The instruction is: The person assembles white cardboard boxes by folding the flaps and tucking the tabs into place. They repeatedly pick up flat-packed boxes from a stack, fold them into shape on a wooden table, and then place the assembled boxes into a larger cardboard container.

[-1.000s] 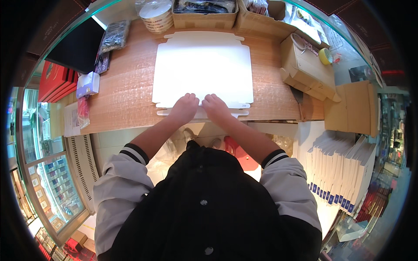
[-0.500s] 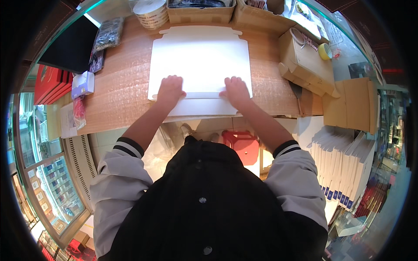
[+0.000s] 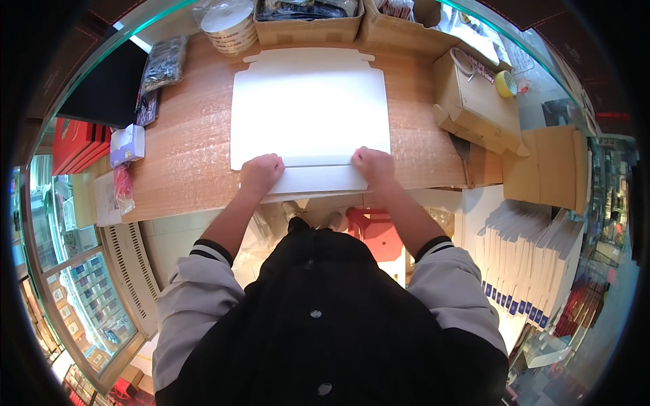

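A flat white cardboard box blank (image 3: 308, 108) lies on the wooden table, with notched tabs at its far corners and a crease along its near side. A narrow flap (image 3: 321, 179) continues past that crease toward the table's front edge. At the left end of the crease is my left hand (image 3: 262, 174), its fingers curled closed on the cardboard. My right hand (image 3: 374, 168) is closed in the same way at the right end. The fingertips of both hands are tucked out of sight.
Brown cardboard boxes (image 3: 477, 101) stand at the right, one bearing a yellow tape roll (image 3: 505, 82). A stack of white rolls (image 3: 228, 30) and an open carton (image 3: 308, 30) line the back. Left are a tissue box (image 3: 127, 145) and red boxes (image 3: 78, 145). Below stands a red stool (image 3: 379, 237).
Both hands have drawn a little nearer to me along the blank's near side, and their fingers are curled more tightly. The whole view has shifted slightly; the blank still lies flat.
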`<state>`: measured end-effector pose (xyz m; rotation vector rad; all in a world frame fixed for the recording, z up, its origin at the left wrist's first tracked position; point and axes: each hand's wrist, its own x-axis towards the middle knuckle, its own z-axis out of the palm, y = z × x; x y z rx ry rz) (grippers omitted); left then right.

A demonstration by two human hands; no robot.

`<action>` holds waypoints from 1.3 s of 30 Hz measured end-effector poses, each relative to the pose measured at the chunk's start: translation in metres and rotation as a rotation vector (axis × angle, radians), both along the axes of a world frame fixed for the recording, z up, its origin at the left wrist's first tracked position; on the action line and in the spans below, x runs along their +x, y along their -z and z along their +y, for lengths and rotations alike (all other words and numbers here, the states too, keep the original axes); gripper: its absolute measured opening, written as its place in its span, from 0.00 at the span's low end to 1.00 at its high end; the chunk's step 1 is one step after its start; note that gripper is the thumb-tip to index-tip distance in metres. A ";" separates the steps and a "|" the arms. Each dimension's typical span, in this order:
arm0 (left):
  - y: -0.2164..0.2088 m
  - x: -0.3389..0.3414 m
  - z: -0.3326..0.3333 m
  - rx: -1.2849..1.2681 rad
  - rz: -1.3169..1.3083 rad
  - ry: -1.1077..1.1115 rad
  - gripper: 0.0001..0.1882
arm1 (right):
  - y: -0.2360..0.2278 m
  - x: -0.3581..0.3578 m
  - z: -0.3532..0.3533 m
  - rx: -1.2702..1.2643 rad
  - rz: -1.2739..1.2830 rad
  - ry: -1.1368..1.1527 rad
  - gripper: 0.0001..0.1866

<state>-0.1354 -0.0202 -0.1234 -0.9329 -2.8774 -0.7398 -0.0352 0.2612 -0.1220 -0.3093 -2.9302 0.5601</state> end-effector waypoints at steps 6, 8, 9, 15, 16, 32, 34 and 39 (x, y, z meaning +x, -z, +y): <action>-0.032 -0.001 0.003 -0.181 -0.201 -0.042 0.08 | -0.008 0.003 -0.001 0.044 0.011 0.075 0.10; -0.034 0.002 0.002 -0.048 -0.049 0.044 0.08 | -0.014 -0.001 0.002 0.035 -0.050 0.089 0.11; -0.036 0.005 0.002 0.019 0.028 0.089 0.10 | -0.018 -0.001 0.005 -0.016 -0.047 0.115 0.12; -0.048 0.013 0.020 0.016 0.122 0.330 0.20 | -0.037 0.003 0.051 -0.508 0.136 0.428 0.19; -0.054 0.011 0.020 -0.004 0.070 0.350 0.20 | -0.033 0.003 0.066 -0.684 0.090 0.493 0.21; -0.094 0.098 0.004 0.075 0.088 0.448 0.26 | -0.044 0.082 -0.034 -1.978 -0.047 0.530 0.18; -0.075 0.101 0.010 0.056 0.126 0.353 0.22 | -0.036 0.083 -0.058 -2.069 -0.094 0.521 0.17; -0.047 0.091 -0.012 0.058 0.162 0.279 0.15 | -0.054 0.088 -0.058 -1.079 -0.424 0.170 0.12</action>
